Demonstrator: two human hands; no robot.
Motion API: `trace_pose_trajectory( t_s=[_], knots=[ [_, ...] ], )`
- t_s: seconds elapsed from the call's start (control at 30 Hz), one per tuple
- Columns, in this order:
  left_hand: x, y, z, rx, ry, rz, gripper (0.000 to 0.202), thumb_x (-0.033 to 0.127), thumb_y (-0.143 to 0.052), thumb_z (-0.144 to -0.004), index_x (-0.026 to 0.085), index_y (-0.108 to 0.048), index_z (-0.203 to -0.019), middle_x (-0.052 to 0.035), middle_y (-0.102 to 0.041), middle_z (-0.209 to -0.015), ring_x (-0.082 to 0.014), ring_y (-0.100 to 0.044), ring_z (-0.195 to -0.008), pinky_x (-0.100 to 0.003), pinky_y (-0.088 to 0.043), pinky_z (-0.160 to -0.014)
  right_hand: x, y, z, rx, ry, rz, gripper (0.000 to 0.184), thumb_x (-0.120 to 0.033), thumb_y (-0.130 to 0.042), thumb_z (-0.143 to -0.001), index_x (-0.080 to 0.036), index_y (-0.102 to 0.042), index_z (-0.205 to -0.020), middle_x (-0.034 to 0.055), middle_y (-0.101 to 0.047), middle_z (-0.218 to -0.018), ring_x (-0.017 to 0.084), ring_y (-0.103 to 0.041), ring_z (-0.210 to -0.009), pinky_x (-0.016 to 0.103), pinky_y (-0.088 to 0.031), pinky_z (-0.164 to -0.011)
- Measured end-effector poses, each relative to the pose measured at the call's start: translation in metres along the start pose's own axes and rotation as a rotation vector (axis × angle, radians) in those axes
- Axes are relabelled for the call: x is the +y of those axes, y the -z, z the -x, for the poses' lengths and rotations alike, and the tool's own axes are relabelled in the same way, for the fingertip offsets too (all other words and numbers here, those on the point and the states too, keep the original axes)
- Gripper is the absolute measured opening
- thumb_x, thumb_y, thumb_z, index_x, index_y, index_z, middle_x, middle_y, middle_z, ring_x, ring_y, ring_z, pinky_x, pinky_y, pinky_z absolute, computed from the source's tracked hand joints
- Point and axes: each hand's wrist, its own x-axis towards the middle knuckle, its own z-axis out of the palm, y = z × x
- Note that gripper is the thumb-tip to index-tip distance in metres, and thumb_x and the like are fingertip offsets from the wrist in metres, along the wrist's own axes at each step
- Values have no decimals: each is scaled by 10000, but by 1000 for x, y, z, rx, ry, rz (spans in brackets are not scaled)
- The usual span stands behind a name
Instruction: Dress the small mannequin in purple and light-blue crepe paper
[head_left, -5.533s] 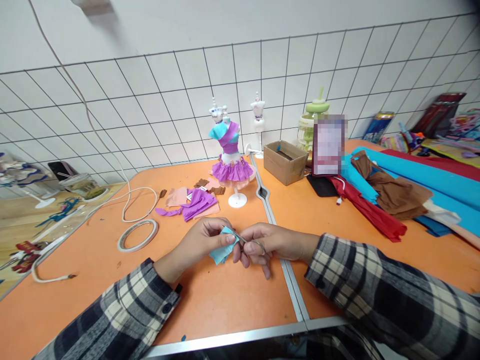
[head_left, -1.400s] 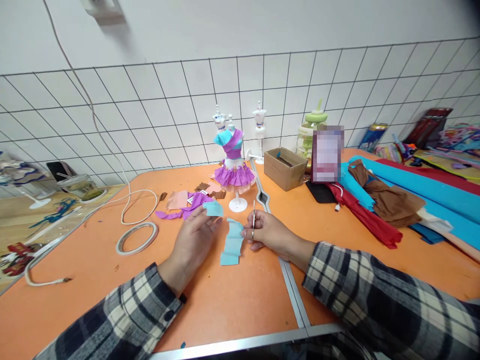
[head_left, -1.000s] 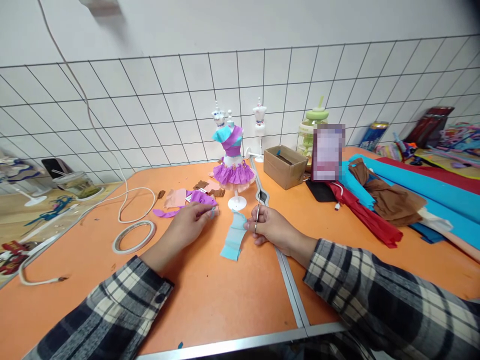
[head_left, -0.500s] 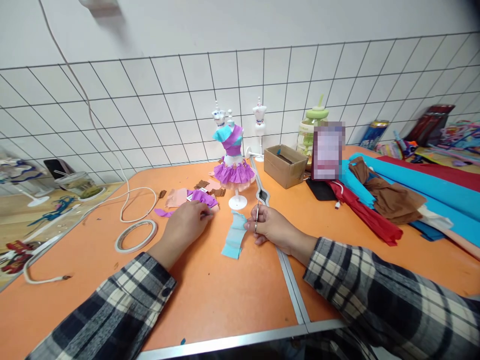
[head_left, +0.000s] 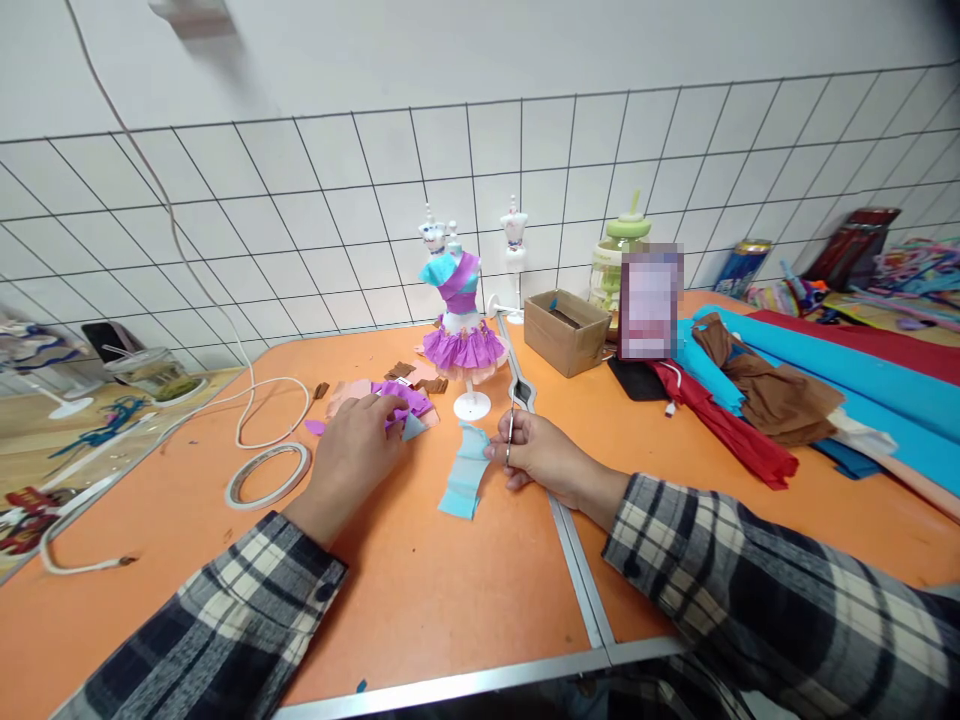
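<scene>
My left hand (head_left: 364, 440) is over the left of the table, its fingers loosely curled and a little apart. Just past its fingertips lies a small light blue scrap (head_left: 412, 428), against a pile of crumpled purple crepe paper (head_left: 409, 395). My right hand (head_left: 544, 455) has slim metal scissors (head_left: 511, 435) in its grip, mostly hidden by the fingers. Thumb and forefinger also pinch the edge of a light blue crepe paper strip (head_left: 463, 475). Behind the hands stands a small dress form (head_left: 460, 300) wearing a purple ruffled skirt and a blue and purple top.
A roll of tape (head_left: 268, 476) and a white cable (head_left: 244, 400) lie at left. Behind are another white dress form (head_left: 514, 245), a cardboard box (head_left: 566, 335), a green-lidded bottle (head_left: 621, 260) and a propped phone (head_left: 651, 305). Coloured paper rolls (head_left: 847, 370) fill the right.
My left hand has drawn back to the left, and the small light blue scrap now shows beside its fingertips. My right hand keeps its hold on the scissors and strip.
</scene>
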Motion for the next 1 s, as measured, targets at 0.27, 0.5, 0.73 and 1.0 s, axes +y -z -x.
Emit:
trace_pose_trajectory(
  t_s=[0.27, 0.5, 0.73, 1.0],
  knots=[
    [22, 7, 13, 180, -151, 405, 156, 323, -601, -864, 213, -614, -973, -79, -667, -991, -246, -595, -955, -361, -456, -869, 2, 1, -2, -15, 51, -32, 409, -232, -781, -634, -217, -404, -794, -80, -534, -677, 55, -490, -494, 184, -490, -408],
    [53, -21, 24, -288, 33, 854, 269, 440, -687, -788, 181, -695, -861, -59, -664, -886, -218, -602, -834, -314, -469, -749, 1, 2, 1, -85, 101, -79, 485, -324, -833, -615, -214, -418, -841, -64, -595, -717, 67, -550, -531, 196, -509, -475],
    [41, -15, 25, -389, 326, 1367, 338, 431, -774, -726, 168, -690, -921, -44, -679, -899, -188, -610, -811, -314, -504, -725, -7, 27, -7, 93, 265, 558, 335, -315, -735, -772, -223, -525, -1016, 58, -720, -1017, 178, -681, -791, 269, -505, -622],
    [76, -19, 37, -390, 233, 1277, 185, 310, -696, -783, 162, -739, -885, -68, -744, -920, -234, -667, -899, -358, -506, -846, -1, -3, 9, 130, 321, 1205, 837, -194, -571, -830, -237, -176, -1567, 53, -733, -857, 258, -695, -813, 272, -366, -625]
  ],
)
